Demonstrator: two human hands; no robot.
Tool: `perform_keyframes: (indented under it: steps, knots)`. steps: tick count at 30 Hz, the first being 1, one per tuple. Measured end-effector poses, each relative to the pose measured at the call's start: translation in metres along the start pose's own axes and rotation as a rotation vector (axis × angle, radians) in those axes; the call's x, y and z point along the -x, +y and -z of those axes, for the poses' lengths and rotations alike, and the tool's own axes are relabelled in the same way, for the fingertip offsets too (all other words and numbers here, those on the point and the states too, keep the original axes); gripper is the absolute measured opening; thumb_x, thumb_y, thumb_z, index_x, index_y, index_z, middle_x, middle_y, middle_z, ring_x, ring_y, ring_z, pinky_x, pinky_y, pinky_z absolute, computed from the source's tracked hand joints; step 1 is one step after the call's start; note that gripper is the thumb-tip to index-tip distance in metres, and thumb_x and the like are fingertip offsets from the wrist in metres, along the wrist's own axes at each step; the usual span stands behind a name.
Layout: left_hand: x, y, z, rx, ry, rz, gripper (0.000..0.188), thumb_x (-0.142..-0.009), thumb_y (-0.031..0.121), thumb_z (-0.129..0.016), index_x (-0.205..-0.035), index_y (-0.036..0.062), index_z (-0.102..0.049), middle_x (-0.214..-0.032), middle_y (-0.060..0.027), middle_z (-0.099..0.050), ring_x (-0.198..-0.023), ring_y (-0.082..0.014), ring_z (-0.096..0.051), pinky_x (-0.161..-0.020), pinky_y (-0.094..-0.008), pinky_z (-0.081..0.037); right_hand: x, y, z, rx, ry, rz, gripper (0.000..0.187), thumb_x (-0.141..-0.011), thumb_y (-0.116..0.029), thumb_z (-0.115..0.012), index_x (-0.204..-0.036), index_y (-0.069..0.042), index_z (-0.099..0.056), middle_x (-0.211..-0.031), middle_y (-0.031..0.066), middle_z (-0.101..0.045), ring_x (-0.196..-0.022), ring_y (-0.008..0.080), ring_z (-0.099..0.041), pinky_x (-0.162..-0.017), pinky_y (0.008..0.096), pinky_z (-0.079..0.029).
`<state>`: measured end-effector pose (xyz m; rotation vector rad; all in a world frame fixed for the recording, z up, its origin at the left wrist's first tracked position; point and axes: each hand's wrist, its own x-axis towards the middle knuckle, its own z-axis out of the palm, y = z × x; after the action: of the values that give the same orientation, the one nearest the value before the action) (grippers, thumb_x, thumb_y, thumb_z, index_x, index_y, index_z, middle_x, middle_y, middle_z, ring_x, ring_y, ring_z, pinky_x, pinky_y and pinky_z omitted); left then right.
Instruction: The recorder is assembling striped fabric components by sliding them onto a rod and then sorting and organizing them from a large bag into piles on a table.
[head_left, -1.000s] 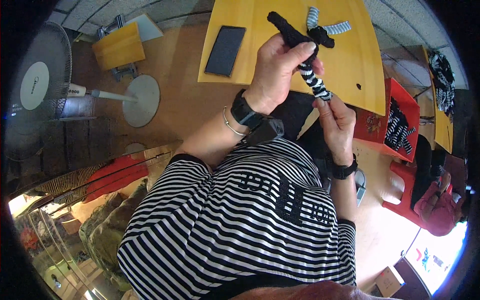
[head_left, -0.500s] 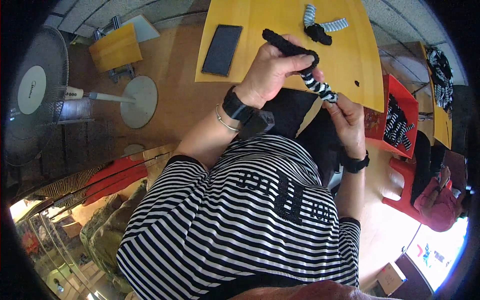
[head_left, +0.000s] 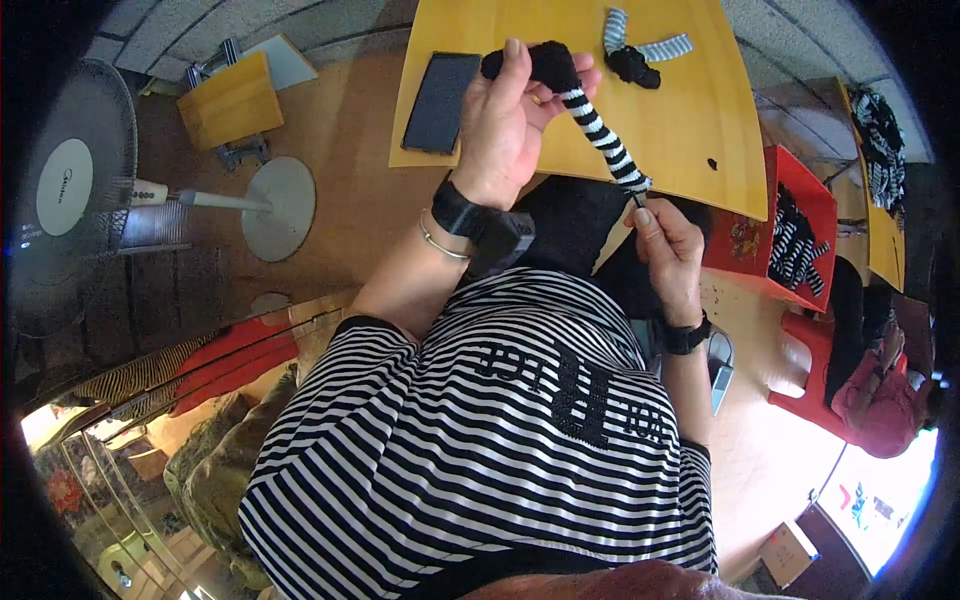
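Observation:
Over the table's near edge stretches a narrow knitted tube point(head_left: 603, 138), striped black and white with a plain black end. That black end lies across my left hand point(head_left: 508, 120), between the raised thumb and the fingers curled behind it. From the tube's lower striped end sticks a short, thin dark piece, pinched by my right hand point(head_left: 668, 245); its kind is too small to tell. Farther back on the table lies a grey-and-white striped knitted strip point(head_left: 664, 48) with a bunched black part point(head_left: 632, 68).
A dark flat rectangular pad point(head_left: 440, 103) lies on the yellow table point(head_left: 690, 130), left of my hands. On the right, a red bin point(head_left: 812, 195) holds several striped knitted pieces point(head_left: 795, 245). A fan point(head_left: 70, 190) stands left. Another person point(head_left: 880, 400) sits at far right.
My left hand has moved left and turned more palm-up, and my right hand has drawn slightly down and left. The bunched striped tube is now stretched straight, with the thin dark piece showing.

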<state>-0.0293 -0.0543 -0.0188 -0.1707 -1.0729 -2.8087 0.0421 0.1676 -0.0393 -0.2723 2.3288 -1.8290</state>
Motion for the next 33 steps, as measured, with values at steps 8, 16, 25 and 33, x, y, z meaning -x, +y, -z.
perform_keyframes:
  steps: [8,16,25,33]
  knots:
    - [0.007,-0.010,-0.024,0.046,0.071,-0.086,0.036,-0.097,0.029,-0.053,-0.115,-0.0017,-0.054,-0.105,-0.0193,-0.066,-0.097,-0.0289,-0.066,-0.091,-0.0411,-0.053,0.008,0.000,-0.021,-0.003,0.080,0.021,0.018,-0.096,-0.015,-0.057,-0.086,-0.001,-0.063,-0.064,-0.0041,-0.049,-0.058,0.0026,-0.038,-0.051,0.0198,-0.033]
    - [0.011,-0.018,-0.031,0.020,0.063,-0.147,0.031,-0.097,0.025,-0.053,-0.113,-0.0018,-0.056,-0.104,-0.0187,-0.066,-0.099,-0.0294,-0.065,-0.093,-0.0426,-0.052,0.013,0.001,-0.029,-0.127,0.223,0.079,0.017,-0.096,-0.014,-0.057,-0.086,-0.001,-0.062,-0.061,-0.0045,-0.050,-0.054,0.0024,-0.041,-0.048,0.0196,-0.033]
    - [0.006,-0.019,-0.021,0.072,0.063,0.003,0.030,-0.098,0.024,-0.050,-0.107,-0.0041,-0.056,-0.108,-0.0212,-0.064,-0.102,-0.0344,-0.063,-0.097,-0.0472,-0.048,0.003,-0.008,-0.026,-0.363,0.067,-0.018,0.022,-0.097,-0.017,-0.056,-0.081,-0.002,-0.060,-0.059,-0.0057,-0.046,-0.052,0.0019,-0.041,-0.046,0.0194,-0.031]
    - [0.002,-0.010,-0.015,0.017,0.102,-0.053,0.030,-0.099,0.029,-0.048,-0.104,0.0006,-0.057,-0.092,-0.0173,-0.067,-0.083,-0.0295,-0.067,-0.082,-0.0440,-0.054,0.005,-0.002,-0.006,-0.129,-0.018,0.036,0.020,-0.096,-0.015,-0.057,-0.081,-0.003,-0.061,-0.062,-0.0062,-0.046,-0.053,0.0023,-0.039,-0.047,0.0198,-0.031]
